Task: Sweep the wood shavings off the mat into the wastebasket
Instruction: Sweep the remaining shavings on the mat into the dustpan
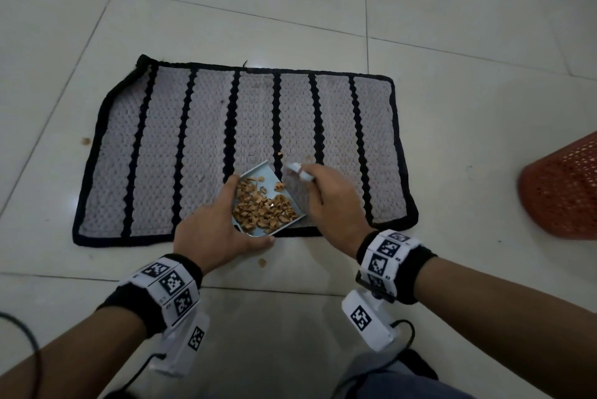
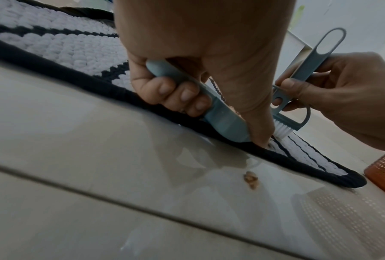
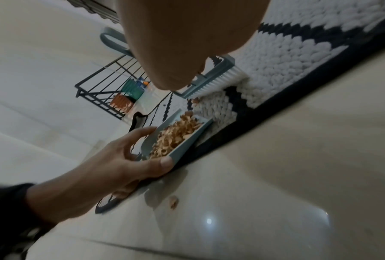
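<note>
A grey mat (image 1: 200, 146) with black stripes lies on the tiled floor. At its near edge my left hand (image 1: 213, 224) grips a small blue dustpan (image 1: 266, 172) by its handle (image 2: 211, 103); a heap of tan wood shavings (image 1: 263, 208) fills the pan (image 3: 188, 139). My right hand (image 1: 332, 201) holds a small blue brush (image 2: 307, 70) just right of the pan, its white bristles (image 3: 222, 82) on the mat. One shaving (image 1: 279, 154) lies on the mat beyond the pan. The red mesh wastebasket (image 1: 565, 191) stands on the floor at the right.
Stray shavings lie on the floor: one (image 1: 262, 262) just in front of the mat, one (image 1: 85, 140) left of it. A black wire rack (image 3: 106, 84) stands far off in the right wrist view. Glossy tiles (image 1: 290, 17) surround the mat.
</note>
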A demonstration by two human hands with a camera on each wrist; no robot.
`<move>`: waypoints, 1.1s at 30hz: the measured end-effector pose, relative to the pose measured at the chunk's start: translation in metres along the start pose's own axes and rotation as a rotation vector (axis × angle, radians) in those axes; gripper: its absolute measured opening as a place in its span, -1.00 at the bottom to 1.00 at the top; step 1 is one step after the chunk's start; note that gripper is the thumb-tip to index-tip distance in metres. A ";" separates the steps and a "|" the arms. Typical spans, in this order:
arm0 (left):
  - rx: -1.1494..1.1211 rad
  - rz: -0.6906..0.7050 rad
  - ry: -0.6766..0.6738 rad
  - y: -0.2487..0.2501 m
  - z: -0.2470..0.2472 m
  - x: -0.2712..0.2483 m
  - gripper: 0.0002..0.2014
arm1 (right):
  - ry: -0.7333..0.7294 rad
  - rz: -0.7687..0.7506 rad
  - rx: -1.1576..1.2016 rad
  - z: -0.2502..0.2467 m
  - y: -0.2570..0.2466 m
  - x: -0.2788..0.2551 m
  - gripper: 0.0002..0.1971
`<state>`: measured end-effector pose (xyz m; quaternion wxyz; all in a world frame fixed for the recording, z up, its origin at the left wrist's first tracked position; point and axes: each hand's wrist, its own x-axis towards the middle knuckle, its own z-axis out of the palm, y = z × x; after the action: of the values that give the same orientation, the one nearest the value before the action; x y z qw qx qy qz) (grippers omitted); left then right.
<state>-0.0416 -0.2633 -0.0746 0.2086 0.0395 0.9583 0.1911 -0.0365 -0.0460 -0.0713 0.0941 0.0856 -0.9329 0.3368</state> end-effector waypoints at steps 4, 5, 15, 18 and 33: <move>-0.014 0.004 0.009 -0.001 0.002 0.000 0.29 | -0.096 -0.046 -0.003 0.002 -0.014 -0.012 -0.72; -0.013 0.005 0.013 -0.001 0.002 0.000 0.29 | -0.114 -0.052 -0.004 0.003 -0.016 -0.015 -0.73; -0.004 0.014 0.009 -0.004 0.003 0.001 0.29 | 0.085 -0.024 0.087 -0.006 -0.018 -0.009 -0.78; 0.010 0.002 -0.001 -0.003 0.003 0.001 0.30 | 0.181 0.107 0.076 -0.014 0.000 0.012 -0.81; -0.019 0.024 0.015 -0.006 0.005 0.002 0.29 | -0.070 -0.103 0.052 0.001 -0.021 -0.020 -0.79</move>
<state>-0.0415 -0.2668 -0.0819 0.1996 0.0478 0.9574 0.2029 -0.0128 -0.0605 -0.0640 0.0764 0.1476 -0.9210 0.3524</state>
